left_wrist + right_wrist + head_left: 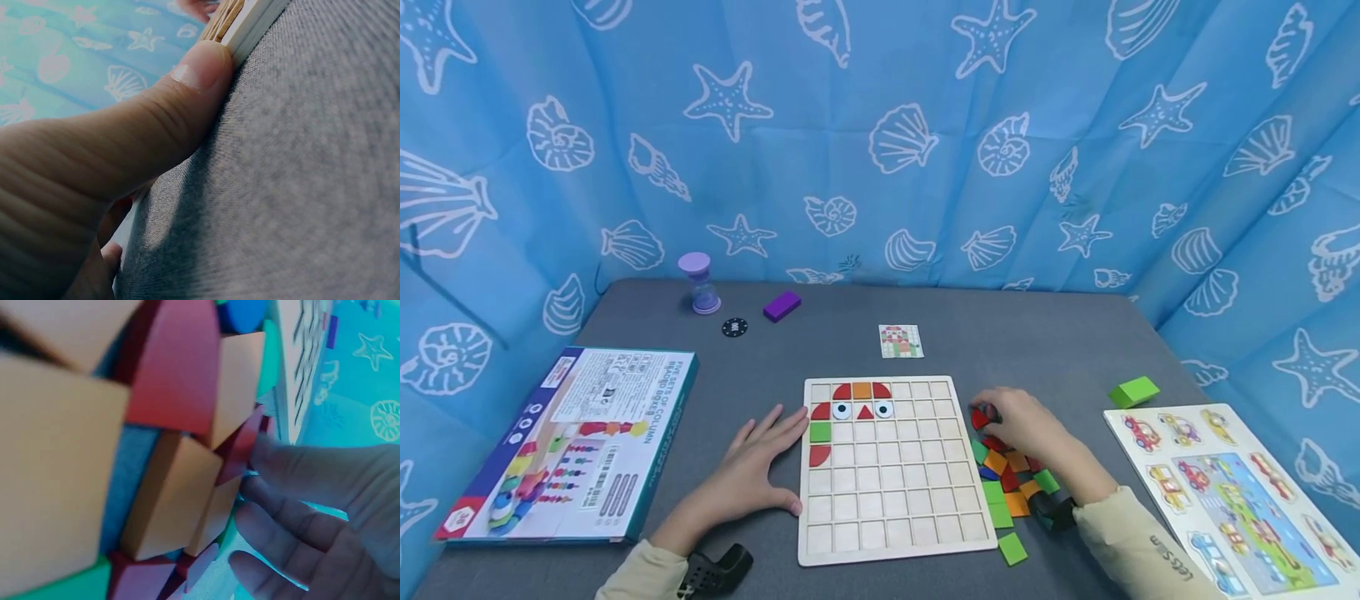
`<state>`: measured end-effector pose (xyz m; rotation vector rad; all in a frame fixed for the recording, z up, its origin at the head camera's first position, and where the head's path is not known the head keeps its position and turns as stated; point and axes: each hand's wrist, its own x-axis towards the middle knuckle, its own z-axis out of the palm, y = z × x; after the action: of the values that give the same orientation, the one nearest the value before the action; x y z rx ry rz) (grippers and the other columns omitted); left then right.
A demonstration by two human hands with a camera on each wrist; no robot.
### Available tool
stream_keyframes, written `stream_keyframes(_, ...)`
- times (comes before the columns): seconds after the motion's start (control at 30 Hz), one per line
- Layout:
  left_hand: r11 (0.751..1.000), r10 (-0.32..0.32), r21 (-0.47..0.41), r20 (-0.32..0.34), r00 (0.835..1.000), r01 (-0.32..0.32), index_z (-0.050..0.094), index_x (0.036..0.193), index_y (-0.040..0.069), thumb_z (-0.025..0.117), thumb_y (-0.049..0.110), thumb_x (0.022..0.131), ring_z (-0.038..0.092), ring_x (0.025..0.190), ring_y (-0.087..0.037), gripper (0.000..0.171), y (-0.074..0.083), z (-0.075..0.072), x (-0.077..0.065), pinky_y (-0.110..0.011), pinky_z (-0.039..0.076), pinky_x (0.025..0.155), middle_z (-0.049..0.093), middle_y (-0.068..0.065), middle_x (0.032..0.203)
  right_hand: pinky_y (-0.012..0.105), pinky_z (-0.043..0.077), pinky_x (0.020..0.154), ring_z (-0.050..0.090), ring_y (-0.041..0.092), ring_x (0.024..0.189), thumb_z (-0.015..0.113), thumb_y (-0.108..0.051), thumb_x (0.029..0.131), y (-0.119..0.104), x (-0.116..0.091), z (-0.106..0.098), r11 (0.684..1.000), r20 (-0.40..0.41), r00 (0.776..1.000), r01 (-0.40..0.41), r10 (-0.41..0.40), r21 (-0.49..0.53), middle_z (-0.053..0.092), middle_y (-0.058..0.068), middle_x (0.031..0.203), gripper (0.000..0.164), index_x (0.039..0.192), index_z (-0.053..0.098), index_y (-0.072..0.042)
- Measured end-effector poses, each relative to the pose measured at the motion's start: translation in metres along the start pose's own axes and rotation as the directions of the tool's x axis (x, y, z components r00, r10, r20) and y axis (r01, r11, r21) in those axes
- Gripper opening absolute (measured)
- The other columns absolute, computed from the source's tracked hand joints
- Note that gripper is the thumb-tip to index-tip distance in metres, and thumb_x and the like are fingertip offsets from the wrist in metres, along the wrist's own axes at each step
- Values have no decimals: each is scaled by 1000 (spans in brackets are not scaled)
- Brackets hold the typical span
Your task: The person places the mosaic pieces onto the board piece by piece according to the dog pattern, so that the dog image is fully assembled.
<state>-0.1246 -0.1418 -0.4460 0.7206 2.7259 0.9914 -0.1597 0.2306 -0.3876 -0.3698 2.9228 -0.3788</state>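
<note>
A wooden grid board lies on the table with a few pieces in its upper left cells: red quarter-rounds, a green square, an orange square, a red triangle and two eye tiles. My left hand is spread along the board's left side; its thumb presses the edge. Beyond the right edge, my right hand pinches a red piece between thumb and fingers, at the far end of a heap of coloured blocks.
A small pattern card lies behind the board. The boxed toy is at left, a vehicle puzzle at right with a green block behind it. An hourglass, black disc and purple block stand at back left.
</note>
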Motion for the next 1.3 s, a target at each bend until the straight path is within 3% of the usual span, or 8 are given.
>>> stream_keyframes(0.23,1000,-8,-9,6,1000,8,26,141,18,69,64,48,6,136,-28,112,0,-2,-1,-55,-1,103,20,5,147,32,48,61,53,14,72,69,-14,75,3,4,-1,993,-19,1000,-12,10,-120,62,2,88,21,96,66,-12)
stream_keyframes(0.37,1000,-11,-16,11,1000,11,26,141,18,70,63,48,6,136,-28,112,0,-3,-2,-55,-2,103,19,4,147,30,47,57,52,12,68,71,-21,73,-4,6,-5,990,-51,999,0,-8,-142,60,0,83,21,91,65,-13)
stream_keyframes(0.47,1000,-17,-13,8,1000,17,26,141,17,70,63,48,6,136,-28,112,0,-3,-2,-55,-2,103,20,4,147,27,42,54,48,10,64,72,-24,73,-25,11,-5,992,-73,996,44,-53,-122,56,-3,77,20,88,65,-14)
stream_keyframes(0.6,1000,-25,-6,4,1000,25,26,141,18,69,64,47,6,136,-28,112,-1,-2,-2,-55,-1,103,20,5,147,24,38,53,45,9,64,72,-25,72,-68,24,0,983,-57,988,134,-142,-125,56,-4,77,20,89,66,-15)
stream_keyframes(0.83,1000,-13,-2,5,1000,13,26,141,19,69,64,48,5,136,-26,111,-2,1,-1,-54,0,104,19,7,147,21,40,53,47,6,62,72,-25,72,-129,42,19,926,-18,946,312,-323,-211,58,-6,77,20,88,67,-16)
stream_keyframes(0.97,1000,3,-15,3,1000,-3,27,140,19,70,63,48,6,136,-26,111,0,2,1,-54,0,103,20,7,147,21,40,51,46,5,58,72,-26,72,-142,47,29,901,-18,930,351,-367,-256,57,-8,73,15,83,67,-16)
stream_keyframes(1.3,1000,14,-20,-11,1000,-14,28,140,18,71,61,47,7,136,-26,111,0,0,0,-53,-1,104,21,6,147,21,38,50,45,6,60,72,-25,73,-150,50,34,897,26,930,359,-365,-258,59,-9,71,14,83,67,-18)
